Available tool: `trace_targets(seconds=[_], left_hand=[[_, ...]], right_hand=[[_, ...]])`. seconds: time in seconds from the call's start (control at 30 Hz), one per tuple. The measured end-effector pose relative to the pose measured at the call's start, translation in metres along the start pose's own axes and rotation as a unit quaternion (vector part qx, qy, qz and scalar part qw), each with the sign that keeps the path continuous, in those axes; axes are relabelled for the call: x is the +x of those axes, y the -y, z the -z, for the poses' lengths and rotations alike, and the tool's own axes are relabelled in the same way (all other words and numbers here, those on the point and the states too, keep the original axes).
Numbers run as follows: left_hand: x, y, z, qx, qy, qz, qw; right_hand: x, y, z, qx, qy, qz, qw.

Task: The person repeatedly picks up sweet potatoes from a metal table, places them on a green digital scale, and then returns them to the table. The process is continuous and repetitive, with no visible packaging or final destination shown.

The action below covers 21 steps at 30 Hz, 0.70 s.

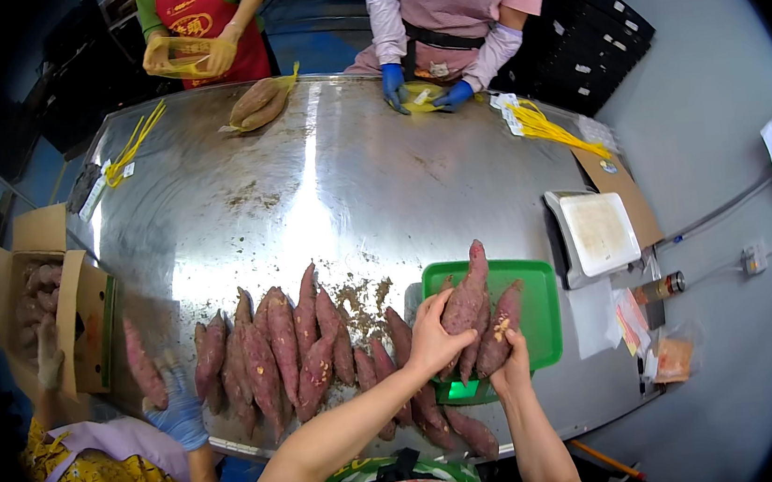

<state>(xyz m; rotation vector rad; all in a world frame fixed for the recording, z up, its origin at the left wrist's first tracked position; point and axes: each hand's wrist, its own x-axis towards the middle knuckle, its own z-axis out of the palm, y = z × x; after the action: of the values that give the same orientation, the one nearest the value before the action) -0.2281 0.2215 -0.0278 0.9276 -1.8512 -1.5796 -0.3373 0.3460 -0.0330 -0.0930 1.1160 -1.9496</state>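
Observation:
My left hand [436, 334] grips a long reddish-purple sweet potato [468, 297] above a green plastic tray [540, 309]. Beside it, my right hand [512, 365] holds another sweet potato [508, 313], with pale scars on its skin, at its lower end. More sweet potatoes lie between and under these two, partly hidden. The tray rests on a scale with a lit green display [463, 389]. Left of the tray, a row of sweet potatoes [282, 343] lies along the near edge of the metal table [381, 192], and a few lie below my left forearm.
A co-worker's blue-gloved hand [179, 404] is near a sweet potato at left, beside an open cardboard box [87, 322]. Two people stand across the table with yellow net bags [187, 57]. A white-topped scale [599, 233], yellow nets [550, 126] and a glass jar [659, 288] are at right.

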Motion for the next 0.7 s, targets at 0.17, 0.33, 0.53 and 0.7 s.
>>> trace_targets(seconds=[0.17,0.33,0.53,0.7], left_hand=[[0.053,-0.015,0.033,-0.042,-0.09,-0.058,0.993],[0.173,0.022,0.074,-0.166,-0.133,0.005,0.977],[0.273,0.102,0.106,-0.086,-0.154,0.057,0.983],[0.308,0.129,0.101,0.074,-0.13,0.042,0.988]], right_hand=[[0.047,0.029,-0.074,-0.05,0.065,-0.005,0.997],[0.19,-0.003,-0.114,-0.053,0.065,-0.089,0.993],[0.308,-0.064,-0.146,-0.064,0.054,-0.143,0.986],[0.37,-0.084,-0.131,-0.251,0.081,-0.085,0.961]])
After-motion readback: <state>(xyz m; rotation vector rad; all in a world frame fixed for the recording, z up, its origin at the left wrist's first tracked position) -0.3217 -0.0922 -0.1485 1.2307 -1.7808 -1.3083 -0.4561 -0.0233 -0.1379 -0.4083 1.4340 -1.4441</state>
